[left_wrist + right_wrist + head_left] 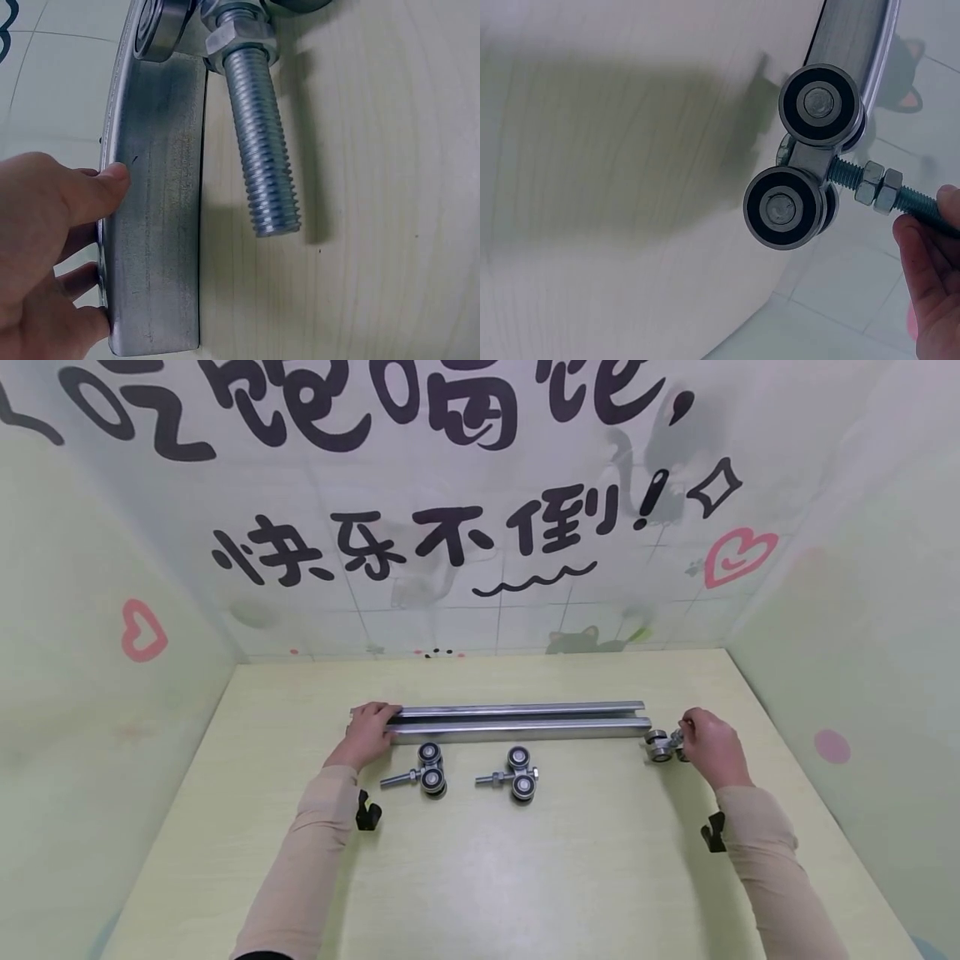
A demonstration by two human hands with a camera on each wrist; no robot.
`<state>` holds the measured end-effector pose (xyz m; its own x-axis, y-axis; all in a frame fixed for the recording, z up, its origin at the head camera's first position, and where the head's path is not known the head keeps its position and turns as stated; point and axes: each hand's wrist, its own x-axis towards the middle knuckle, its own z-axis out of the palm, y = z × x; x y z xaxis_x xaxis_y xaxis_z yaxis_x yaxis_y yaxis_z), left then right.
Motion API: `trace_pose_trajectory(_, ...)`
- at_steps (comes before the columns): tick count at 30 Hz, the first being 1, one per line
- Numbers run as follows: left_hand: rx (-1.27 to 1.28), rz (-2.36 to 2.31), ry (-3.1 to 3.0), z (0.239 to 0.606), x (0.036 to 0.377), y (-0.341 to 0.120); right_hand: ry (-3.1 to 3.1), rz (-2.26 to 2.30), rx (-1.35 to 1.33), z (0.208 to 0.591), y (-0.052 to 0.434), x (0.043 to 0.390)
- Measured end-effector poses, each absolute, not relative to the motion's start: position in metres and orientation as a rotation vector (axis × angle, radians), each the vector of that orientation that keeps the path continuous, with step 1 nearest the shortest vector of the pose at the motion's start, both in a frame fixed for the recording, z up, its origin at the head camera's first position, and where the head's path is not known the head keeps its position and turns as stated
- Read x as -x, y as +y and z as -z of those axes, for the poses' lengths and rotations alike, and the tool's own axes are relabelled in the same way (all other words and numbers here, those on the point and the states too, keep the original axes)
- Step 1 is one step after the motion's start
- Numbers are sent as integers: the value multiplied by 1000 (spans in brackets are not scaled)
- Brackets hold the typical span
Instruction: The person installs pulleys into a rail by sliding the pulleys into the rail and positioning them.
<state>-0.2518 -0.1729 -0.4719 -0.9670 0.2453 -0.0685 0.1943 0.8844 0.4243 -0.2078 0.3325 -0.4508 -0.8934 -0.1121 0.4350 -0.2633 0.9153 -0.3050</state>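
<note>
A long metal channel track [517, 732] lies across the table, its slot facing up. My left hand [367, 735] holds the track's left end; in the left wrist view the thumb [112, 184] presses the upper edge of its side wall. At the other end, my right hand [714, 750] pinches the threaded bolt [922, 204] of a roller trolley [660, 747]. Its ball-bearing wheels [781, 209] are right by the track's right end, and two nuts sit on the bolt.
In front of the track, two more roller trolleys lie on the table [570, 877]: one on the left [431, 768], another near the middle [521, 774], both with bolts pointing left. A printed wall [450, 635] stands behind, with side walls left and right.
</note>
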Motion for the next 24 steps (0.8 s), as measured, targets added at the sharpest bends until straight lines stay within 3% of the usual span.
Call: trace_pose_trajectory(24, -363, -635, 2953, 476, 252, -174, -2658, -472, -232, 452, 342, 228)
